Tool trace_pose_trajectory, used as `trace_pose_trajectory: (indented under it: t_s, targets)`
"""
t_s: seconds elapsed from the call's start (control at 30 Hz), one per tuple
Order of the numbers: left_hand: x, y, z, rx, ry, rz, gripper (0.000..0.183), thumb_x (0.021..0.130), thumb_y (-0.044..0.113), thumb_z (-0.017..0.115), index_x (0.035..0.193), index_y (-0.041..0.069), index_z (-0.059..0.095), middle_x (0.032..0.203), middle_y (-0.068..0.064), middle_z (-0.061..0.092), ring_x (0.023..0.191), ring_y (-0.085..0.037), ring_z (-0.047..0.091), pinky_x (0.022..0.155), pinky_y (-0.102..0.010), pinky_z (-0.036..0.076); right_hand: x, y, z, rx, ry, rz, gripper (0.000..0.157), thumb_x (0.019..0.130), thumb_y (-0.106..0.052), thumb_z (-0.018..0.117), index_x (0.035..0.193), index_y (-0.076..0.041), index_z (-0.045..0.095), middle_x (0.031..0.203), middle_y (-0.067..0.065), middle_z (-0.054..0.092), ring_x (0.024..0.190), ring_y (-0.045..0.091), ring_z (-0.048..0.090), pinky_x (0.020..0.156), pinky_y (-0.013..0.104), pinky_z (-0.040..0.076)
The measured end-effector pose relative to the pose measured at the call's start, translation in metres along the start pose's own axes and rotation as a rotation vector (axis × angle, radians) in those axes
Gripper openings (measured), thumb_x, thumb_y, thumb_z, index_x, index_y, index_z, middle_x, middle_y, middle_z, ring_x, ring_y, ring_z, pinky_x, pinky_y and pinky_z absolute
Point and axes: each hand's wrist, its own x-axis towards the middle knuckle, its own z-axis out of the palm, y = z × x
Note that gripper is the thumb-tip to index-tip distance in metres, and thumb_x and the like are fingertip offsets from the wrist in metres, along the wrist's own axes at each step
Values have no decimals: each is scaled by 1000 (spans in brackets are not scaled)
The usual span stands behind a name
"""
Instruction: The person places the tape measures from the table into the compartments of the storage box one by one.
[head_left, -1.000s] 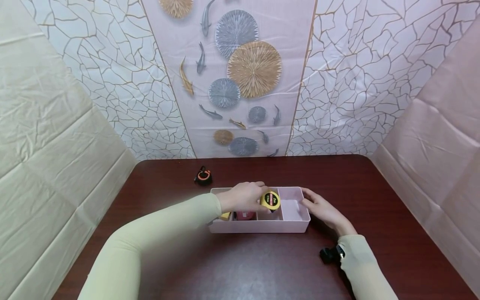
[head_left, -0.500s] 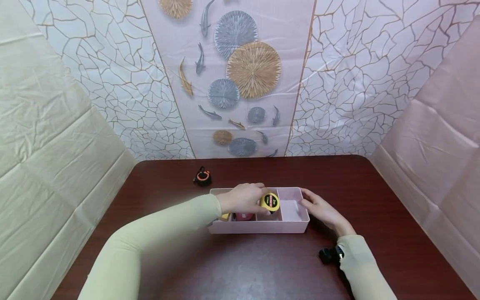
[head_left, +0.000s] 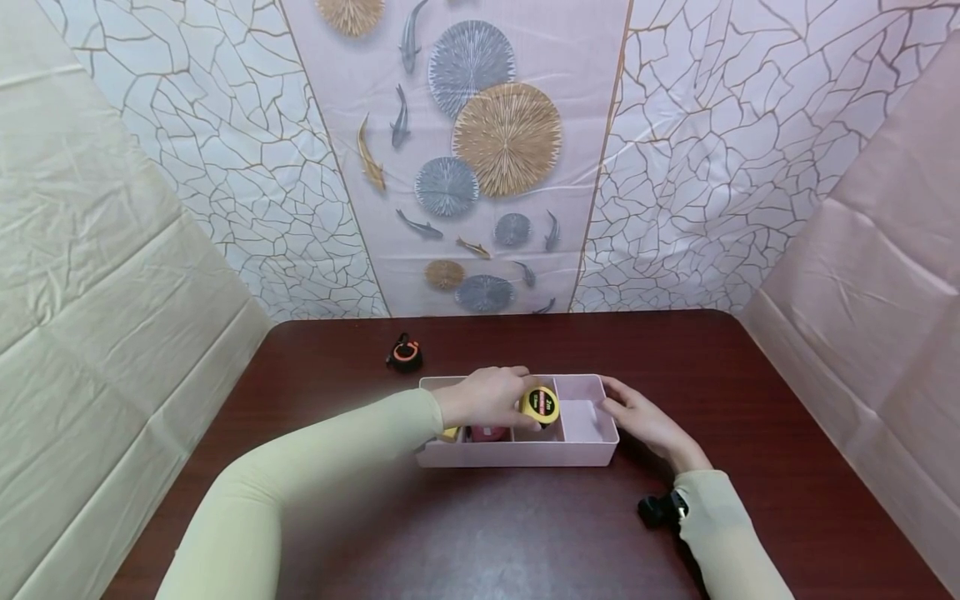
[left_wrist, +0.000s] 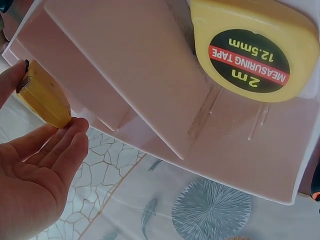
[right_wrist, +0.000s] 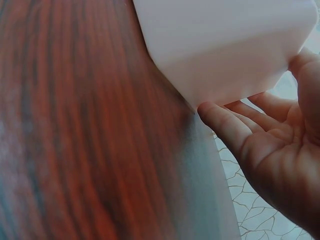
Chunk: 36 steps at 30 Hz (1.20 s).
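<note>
My left hand [head_left: 487,394] pinches a yellow tape measure [head_left: 542,404] between thumb and fingers, over the third compartment of a pale pink divided box [head_left: 517,455]. In the left wrist view the held tape measure [left_wrist: 46,95] shows edge-on, apart from the divider. Another yellow tape measure [left_wrist: 250,52], labelled 2 m, lies in the box's left end. Beside it in the head view sits a dark red round thing [head_left: 487,433], partly hidden by my hand. My right hand [head_left: 648,421] holds the box's right end, its thumb and fingers [right_wrist: 220,120] against the wall.
Behind the box's left end, a black and orange tape measure [head_left: 406,354] lies on the dark wooden table [head_left: 480,533]. Patterned cloth [head_left: 675,208] rises behind the table's far edge. A black device [head_left: 662,510] is strapped to the right wrist.
</note>
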Motion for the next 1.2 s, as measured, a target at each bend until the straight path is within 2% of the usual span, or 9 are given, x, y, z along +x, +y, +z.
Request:
trace_pose_trajectory:
  t_s: [0.17,0.37,0.63,0.7,0.9,0.97,1.13,1.2]
  targets:
    - [1,0,1,6,7,7,67,86,53,75,141,17,59,101,3,58,76,-9,57,62,-27,49,-1,-2,-1,15,-3,3,55,106,-12,48,154,5,28,152,31,36,138,43,37,114,59,27]
    - [3,0,2,16,14,24,60,91,51,71,137,15,62,116,0,63,86,-11,64,68,-30,55,-2,-3,-1,31,-4,-9,54,106,-11,48,154,6,28,152,31,36,138,43,36,114,59,26]
    - [2,-1,-4,9,-1,18,55,95,45,68,138,11,62,126,-2,63,102,-15,67,80,-34,57,0,2,-1,19,4,-16,54,107,-12,49,153,7,29,152,31,37,137,42,37,113,58,27]
    - [2,-1,-5,6,-6,13,54,95,45,68,138,11,61,127,-3,63,103,-15,67,81,-34,57,0,2,-1,16,7,-21,53,107,-11,49,153,7,30,151,31,38,136,42,38,113,54,30]
    - [1,-3,-11,18,17,3,52,95,42,69,136,12,63,126,-3,64,106,-18,67,82,-36,57,0,0,-1,20,9,-16,53,106,-11,48,152,7,30,150,31,40,135,41,40,112,56,30]
    - [1,-3,-13,26,32,2,51,94,42,69,135,13,63,125,-3,64,107,-19,67,83,-37,57,0,0,0,18,10,-12,53,106,-11,48,152,7,31,149,30,40,135,40,40,111,51,32]
    - [1,-4,-17,30,62,7,50,94,41,71,134,11,64,124,-2,64,107,-19,67,83,-36,57,0,1,0,16,12,-27,51,106,-10,49,151,7,33,147,30,42,133,39,42,102,24,38]
    - [1,-4,-18,33,69,4,50,94,40,70,135,12,64,125,-3,64,108,-19,67,84,-36,57,0,1,0,14,15,-32,51,106,-10,49,151,7,33,147,30,43,132,39,42,99,18,38]
